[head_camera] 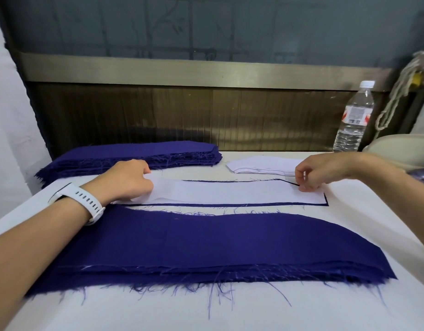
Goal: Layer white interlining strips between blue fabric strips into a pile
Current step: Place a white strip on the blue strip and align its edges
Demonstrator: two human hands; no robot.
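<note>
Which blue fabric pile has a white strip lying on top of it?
The middle one: only its blue edges show round the white strip. The far stack and the near pile are bare blue on top.

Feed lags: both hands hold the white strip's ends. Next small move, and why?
Probably slide the long white interlining strip nearer: left hand and right hand hold its ends, and the dark blue fabric strip beneath peeks out more along the near edge.

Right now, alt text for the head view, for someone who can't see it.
The left hand and right hand hold a white interlining strip by its ends, flat over a blue fabric strip. A near blue pile and a far blue stack flank it.
</note>
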